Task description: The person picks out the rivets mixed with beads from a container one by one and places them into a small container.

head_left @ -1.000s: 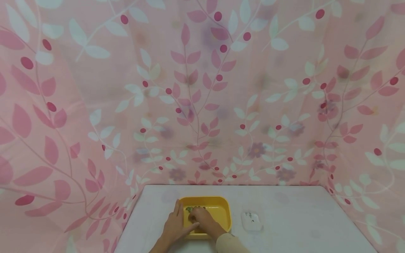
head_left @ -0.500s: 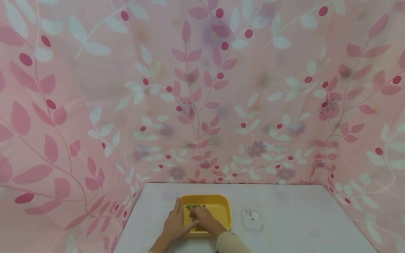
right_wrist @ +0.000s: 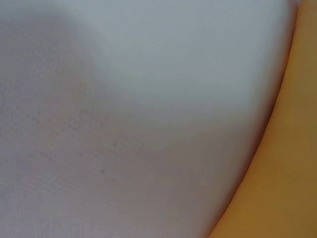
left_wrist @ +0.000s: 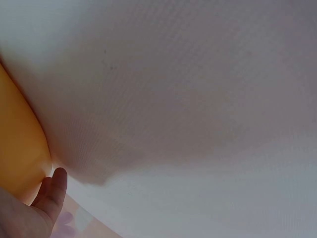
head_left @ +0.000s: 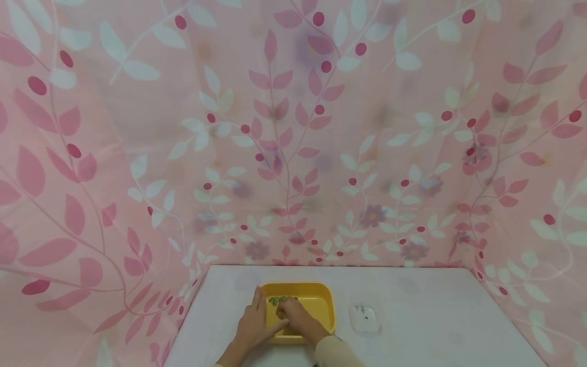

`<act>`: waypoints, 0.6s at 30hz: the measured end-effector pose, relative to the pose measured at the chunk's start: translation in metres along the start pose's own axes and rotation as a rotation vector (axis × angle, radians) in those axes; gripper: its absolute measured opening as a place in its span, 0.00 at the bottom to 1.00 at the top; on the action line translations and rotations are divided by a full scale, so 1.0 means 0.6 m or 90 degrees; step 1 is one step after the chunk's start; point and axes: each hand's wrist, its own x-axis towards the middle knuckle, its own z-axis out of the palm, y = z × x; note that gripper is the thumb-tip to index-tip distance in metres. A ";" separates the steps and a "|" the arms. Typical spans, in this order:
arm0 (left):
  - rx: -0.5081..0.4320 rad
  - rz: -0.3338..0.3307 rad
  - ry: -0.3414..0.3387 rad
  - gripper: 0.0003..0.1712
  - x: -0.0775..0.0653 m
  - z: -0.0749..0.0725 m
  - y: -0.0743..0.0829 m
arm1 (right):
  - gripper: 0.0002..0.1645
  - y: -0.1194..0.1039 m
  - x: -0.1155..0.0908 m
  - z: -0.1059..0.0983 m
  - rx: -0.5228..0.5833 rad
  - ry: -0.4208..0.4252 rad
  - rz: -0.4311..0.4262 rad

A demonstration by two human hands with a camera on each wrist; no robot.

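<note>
A yellow tray (head_left: pixel 324 300) sits on the white table, with small green pieces (head_left: pixel 276 300) along the back left of its floor. My left hand (head_left: pixel 254 322) lies against the tray's left side, fingers straight and thumb stretched across the near left corner. In the left wrist view, fingers (left_wrist: pixel 58 191) touch the tray's outer wall (left_wrist: pixel 20 144). My right hand (head_left: pixel 293 315) reaches into the tray over the near rim, fingers curled and pointing down just in front of the green pieces. I cannot tell what its fingertips hold. The right wrist view shows only the tray's wall (right_wrist: pixel 282 168) and the table.
Right of the tray stands a small clear dish (head_left: pixel 365 329) with a few tiny dark bits in it. The white tabletop (head_left: pixel 435 316) extends to the right. Pink leaf-patterned curtains (head_left: pixel 293 153) hang behind the table and on both sides.
My right hand has shifted slightly right within the tray, and more of the green pieces show beyond its fingers. The left hand keeps its place at the tray's side.
</note>
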 end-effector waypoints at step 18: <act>-0.002 -0.019 -0.017 0.69 0.002 0.001 -0.001 | 0.15 -0.002 0.006 0.005 0.014 -0.031 0.089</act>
